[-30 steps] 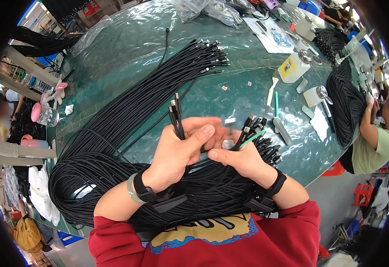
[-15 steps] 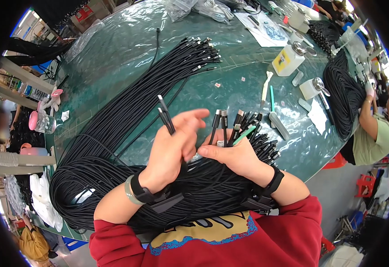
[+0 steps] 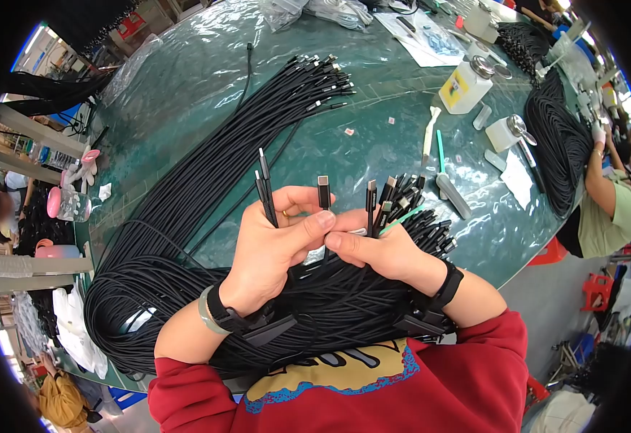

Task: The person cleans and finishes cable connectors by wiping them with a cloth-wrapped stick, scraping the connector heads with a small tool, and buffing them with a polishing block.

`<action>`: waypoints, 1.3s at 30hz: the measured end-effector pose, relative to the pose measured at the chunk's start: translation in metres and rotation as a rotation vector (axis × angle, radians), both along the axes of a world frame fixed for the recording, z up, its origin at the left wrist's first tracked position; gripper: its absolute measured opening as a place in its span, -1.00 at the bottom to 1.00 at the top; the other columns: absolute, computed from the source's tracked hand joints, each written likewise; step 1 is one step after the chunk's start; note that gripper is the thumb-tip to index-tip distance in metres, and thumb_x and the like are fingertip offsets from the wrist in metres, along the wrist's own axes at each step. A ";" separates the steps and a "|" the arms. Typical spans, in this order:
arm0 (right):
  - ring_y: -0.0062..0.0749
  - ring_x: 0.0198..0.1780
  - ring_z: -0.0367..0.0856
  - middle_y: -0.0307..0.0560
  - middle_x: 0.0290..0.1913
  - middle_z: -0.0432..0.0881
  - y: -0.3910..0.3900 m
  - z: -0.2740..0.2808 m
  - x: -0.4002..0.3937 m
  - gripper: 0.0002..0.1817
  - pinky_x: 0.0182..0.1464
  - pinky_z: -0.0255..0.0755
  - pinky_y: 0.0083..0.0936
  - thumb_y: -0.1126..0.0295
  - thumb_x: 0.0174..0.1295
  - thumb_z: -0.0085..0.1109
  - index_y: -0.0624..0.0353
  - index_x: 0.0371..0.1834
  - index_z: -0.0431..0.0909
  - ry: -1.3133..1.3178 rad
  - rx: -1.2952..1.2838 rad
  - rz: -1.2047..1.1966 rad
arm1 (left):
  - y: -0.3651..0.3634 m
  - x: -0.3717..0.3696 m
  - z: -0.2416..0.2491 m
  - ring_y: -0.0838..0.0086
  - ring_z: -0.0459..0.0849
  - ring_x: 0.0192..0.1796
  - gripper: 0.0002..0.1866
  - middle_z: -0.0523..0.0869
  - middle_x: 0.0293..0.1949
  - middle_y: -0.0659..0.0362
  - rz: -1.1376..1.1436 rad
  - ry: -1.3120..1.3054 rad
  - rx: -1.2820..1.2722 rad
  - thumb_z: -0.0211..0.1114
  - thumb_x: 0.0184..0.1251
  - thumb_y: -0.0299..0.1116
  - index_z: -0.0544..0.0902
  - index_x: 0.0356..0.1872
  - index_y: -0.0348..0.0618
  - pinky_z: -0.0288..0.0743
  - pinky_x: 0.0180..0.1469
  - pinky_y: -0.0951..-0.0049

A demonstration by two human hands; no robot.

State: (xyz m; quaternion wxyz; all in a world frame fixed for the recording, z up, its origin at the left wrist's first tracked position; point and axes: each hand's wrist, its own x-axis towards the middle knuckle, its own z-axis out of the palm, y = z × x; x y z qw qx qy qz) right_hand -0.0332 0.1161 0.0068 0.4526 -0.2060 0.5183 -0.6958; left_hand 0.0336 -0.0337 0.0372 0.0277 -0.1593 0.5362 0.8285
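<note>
My left hand (image 3: 265, 238) is closed, thumb and forefinger pinching a black USB cable (image 3: 323, 193) whose metal plug points up. A few more cable ends (image 3: 263, 184) stick up behind that thumb. Beside it, my right hand (image 3: 384, 252) is closed around several black cable ends (image 3: 371, 198), plugs upward, with a thin light green stick (image 3: 405, 219) lying across its fingers. The two thumbs almost touch. Beneath both hands lies a thick coiled bundle of black cables (image 3: 156, 281); its far ends fan out on the green table (image 3: 373, 155).
White bottles (image 3: 465, 86) with metal caps stand at the right. Near them lie a brush-like white tool (image 3: 429, 133), a green-tipped tool (image 3: 451, 193) and paper (image 3: 516, 189). Another cable bundle (image 3: 555, 148) is at the far right, where a co-worker's arm (image 3: 600, 184) reaches in. A pink-lidded jar (image 3: 70, 203) sits left.
My left hand's fingers, loose and blurred before, have closed on one USB cable end beside my right hand. The right hand still grips its cables and the green stick. The view shifted slightly.
</note>
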 end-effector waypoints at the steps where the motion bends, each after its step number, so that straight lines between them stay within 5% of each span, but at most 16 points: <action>1: -0.72 -0.56 0.35 -0.29 -0.56 0.49 0.000 0.001 -0.001 -0.80 -0.51 0.23 -0.74 0.40 0.07 0.19 0.26 -0.27 0.55 0.009 0.036 0.001 | 0.002 0.000 0.001 0.80 0.37 -0.61 -0.78 0.54 -0.48 0.27 0.011 -0.013 -0.016 0.22 0.09 -0.52 0.49 -0.21 -0.28 0.01 -0.71 0.82; 14: -0.68 -0.38 0.43 -0.32 -0.44 0.51 -0.003 -0.005 0.002 -0.75 -0.27 0.36 -0.69 0.53 -0.10 0.32 0.22 -0.32 0.51 0.099 0.074 -0.084 | 0.000 0.003 0.004 0.84 0.31 -0.65 -0.77 0.63 -0.44 0.22 -0.022 0.035 -0.069 0.21 0.12 -0.48 0.52 -0.18 -0.30 0.02 -0.68 0.81; 28: -0.76 -0.46 0.31 -0.40 -0.55 0.39 -0.004 0.000 0.007 -0.74 -0.40 0.22 -0.72 0.46 -0.14 0.37 0.17 -0.52 0.40 0.287 0.124 -0.059 | -0.004 0.004 -0.003 0.82 0.17 -0.73 -0.85 0.60 -0.51 0.19 -0.041 0.070 0.017 0.13 0.20 -0.40 0.52 -0.30 -0.30 -0.05 -0.72 0.77; 35: -0.72 -0.52 0.29 -0.39 -0.63 0.36 -0.006 0.013 0.010 -0.72 -0.45 0.15 -0.72 0.40 -0.12 0.37 0.14 -0.65 0.37 0.254 0.186 -0.079 | -0.005 -0.002 0.001 0.80 0.08 -0.79 -0.65 0.54 -0.63 0.13 -0.029 -0.005 0.107 0.00 0.29 -0.19 0.49 -0.50 -0.30 -0.09 -0.75 0.74; 39: -0.71 -0.53 0.28 -0.38 -0.62 0.38 -0.006 0.005 0.008 -0.72 -0.45 0.16 -0.70 0.39 -0.10 0.35 0.15 -0.65 0.36 0.327 0.230 -0.073 | 0.008 -0.003 0.003 0.78 0.05 -0.81 -0.52 0.53 -0.62 0.14 0.130 0.003 -0.306 -0.13 0.32 -0.04 0.49 -0.48 -0.31 -0.10 -0.76 0.73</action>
